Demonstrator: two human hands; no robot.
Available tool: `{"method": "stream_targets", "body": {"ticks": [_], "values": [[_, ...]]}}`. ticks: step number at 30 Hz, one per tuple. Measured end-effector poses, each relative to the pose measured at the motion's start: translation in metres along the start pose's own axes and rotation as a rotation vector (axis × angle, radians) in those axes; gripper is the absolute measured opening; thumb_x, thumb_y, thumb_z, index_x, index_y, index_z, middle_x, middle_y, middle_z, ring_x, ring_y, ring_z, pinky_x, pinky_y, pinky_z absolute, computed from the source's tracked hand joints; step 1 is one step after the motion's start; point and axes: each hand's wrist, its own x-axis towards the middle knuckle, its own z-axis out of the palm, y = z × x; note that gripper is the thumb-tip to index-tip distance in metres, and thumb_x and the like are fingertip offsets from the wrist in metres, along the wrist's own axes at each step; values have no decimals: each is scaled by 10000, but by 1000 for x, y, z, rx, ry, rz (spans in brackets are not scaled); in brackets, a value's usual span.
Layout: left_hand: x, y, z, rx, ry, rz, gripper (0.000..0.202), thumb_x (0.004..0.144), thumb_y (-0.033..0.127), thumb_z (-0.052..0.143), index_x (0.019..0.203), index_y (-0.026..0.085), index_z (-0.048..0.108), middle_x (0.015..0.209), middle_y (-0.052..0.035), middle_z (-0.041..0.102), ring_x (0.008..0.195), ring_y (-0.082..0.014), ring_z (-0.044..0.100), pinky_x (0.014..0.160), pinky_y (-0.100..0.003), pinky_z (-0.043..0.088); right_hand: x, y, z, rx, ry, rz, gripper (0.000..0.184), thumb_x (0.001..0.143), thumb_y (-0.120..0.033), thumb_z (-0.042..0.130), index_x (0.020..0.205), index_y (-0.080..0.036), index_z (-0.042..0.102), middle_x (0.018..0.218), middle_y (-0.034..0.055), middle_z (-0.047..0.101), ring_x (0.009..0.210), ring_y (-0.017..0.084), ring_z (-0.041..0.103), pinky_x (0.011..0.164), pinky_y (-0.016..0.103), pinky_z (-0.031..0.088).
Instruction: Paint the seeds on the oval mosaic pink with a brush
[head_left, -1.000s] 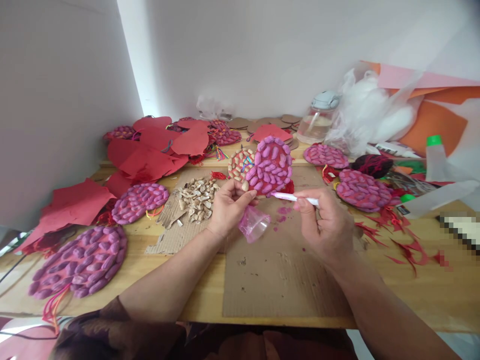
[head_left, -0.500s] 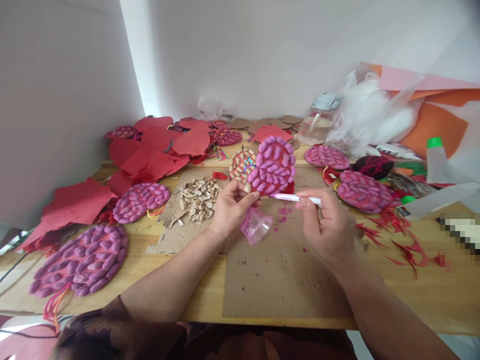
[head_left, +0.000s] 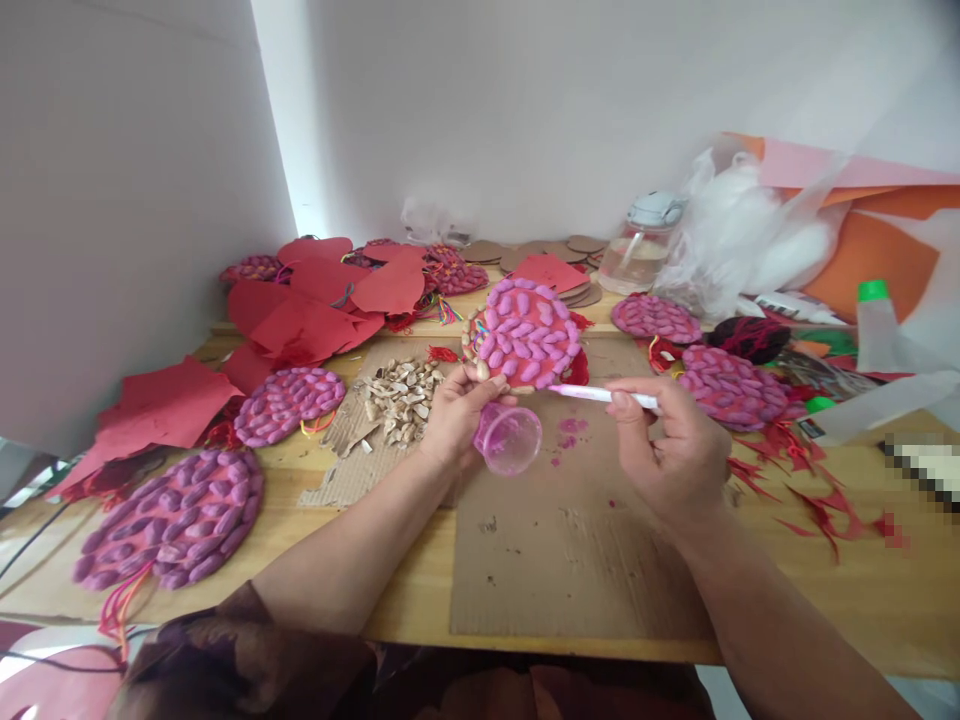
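My left hand [head_left: 459, 415] is closed on the lower left edge of a red disc [head_left: 531, 335] covered in pink-painted peanut shells, tilted up towards me. A few shells near my fingers, along its lower edge, are still pale tan. The same hand also holds a clear plastic cup [head_left: 512, 440] smeared with purple-pink paint, its mouth facing me. My right hand [head_left: 671, 450] pinches a white pen-like tool [head_left: 606, 395], marker or brush I cannot tell. Its pink tip is at the disc's lower edge, at a pale shell. Partly behind the disc shows a smaller tan peanut-shell piece [head_left: 471, 338].
Under my hands lies paint-spotted cardboard [head_left: 540, 560]. Broken peanut shells [head_left: 401, 395] are heaped to its left. Finished-looking pink discs [head_left: 172, 520] lie on both sides, with red cutouts [head_left: 300, 310] at the back left. A lidded jar [head_left: 637, 245] and plastic bags [head_left: 742, 230] stand behind.
The disc has turned and shifted slightly left, covering more of the tan piece. The cup's mouth has swung towards me. My right hand has moved slightly right, the tip staying at the disc's lower edge.
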Motion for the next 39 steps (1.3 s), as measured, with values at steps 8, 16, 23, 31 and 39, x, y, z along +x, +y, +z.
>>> {"method": "stream_targets", "body": {"ticks": [8, 16, 23, 31, 39], "values": [[12, 3, -4, -258, 184, -49, 305, 639, 92, 760, 713, 175, 477, 588, 56, 608, 494, -58, 563, 545, -184, 454, -6, -9, -2, 324, 113, 117, 129, 905, -242, 653, 1033, -227, 669, 833, 32, 693, 713, 183, 666, 623, 310, 494], [7, -2, -2, -282, 111, -92, 325, 623, 109, 776, 700, 180, 468, 592, 42, 586, 525, -97, 577, 578, -226, 471, 3, -63, -8, 157, -81, -93, 117, 889, -198, 661, 996, -241, 683, 845, 29, 708, 742, 196, 649, 699, 341, 520], [0, 6, 1, -293, 81, -165, 178, 663, 134, 756, 724, 146, 589, 636, -5, 647, 533, -110, 588, 553, -229, 481, 0, -74, 18, 192, -248, -69, 579, 885, -343, 699, 1405, -272, 455, 1309, 108, 595, 1183, 281, 564, 974, 465, 499], [-7, 6, 6, -330, 60, -214, 212, 636, 151, 779, 714, 153, 582, 613, 2, 628, 526, -118, 590, 554, -240, 498, -26, -62, 41, 414, -331, 276, 899, 700, -461, 853, 1434, -283, 367, 1375, 125, 529, 1227, 314, 544, 1036, 537, 459], [-13, -7, 8, -314, 27, -152, 328, 626, 171, 827, 823, 173, 565, 660, 27, 654, 548, -123, 615, 561, -239, 513, -33, -64, 56, 582, -263, 306, 561, 749, -275, 802, 1242, -259, 537, 1223, 71, 649, 1113, 240, 638, 976, 410, 527]]}}
